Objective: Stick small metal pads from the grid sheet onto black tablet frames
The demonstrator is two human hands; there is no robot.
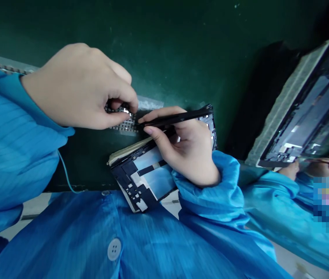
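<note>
My left hand (86,89) is closed, thumb and forefinger bent together over a sheet of small grid-like pieces (125,126) on the green mat. A bright bit shows at those fingertips, too small to name. Black tweezers (179,117) lie in my right hand (189,151), gripped between thumb and fingers, their tips pointing left at the sheet's right edge. Under that hand sits a tilted dark phone-like frame (158,184) with a blue-grey panel and small white patches. My right hand covers part of this frame.
The green mat (167,50) spreads across the table. A taped strip (6,66) runs behind my left sleeve. At the right, a dark block (266,97) stands beside a padded tray (295,100) bearing similar frames. A co-worker's blue sleeve (277,193) and hand are close by.
</note>
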